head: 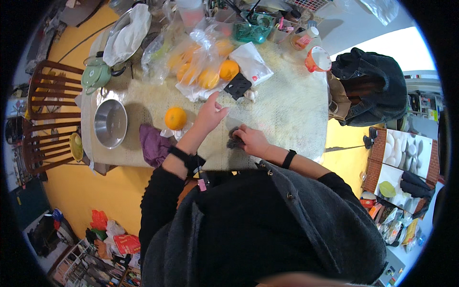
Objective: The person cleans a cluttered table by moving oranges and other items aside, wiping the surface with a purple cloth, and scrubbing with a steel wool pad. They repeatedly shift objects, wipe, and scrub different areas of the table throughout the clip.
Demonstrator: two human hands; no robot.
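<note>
Pressed to the table (287, 118) near its front edge, my right hand (253, 140) grips a crumpled dark grey cloth (235, 140). My left hand (211, 113) holds nothing; its index finger points forward and the thumb stands apart. Just beyond it lie a clear plastic bag (200, 46) of oranges and a flat black item (237, 86). A garlic bulb (251, 94) sits beside the black item. One loose orange (175, 118) rests left of my left forearm, with crumpled white tissue (178, 133) and a purple cloth (153, 145) next to it.
A steel bowl (110, 123) and a green teapot (96, 74) stand at the left. Far right are a red cup (318, 59) and a jar (304, 38). A white packet (251, 64) lies behind the black item. Wooden chairs (53, 89) flank the left edge; a jacket (376, 86) hangs at the right.
</note>
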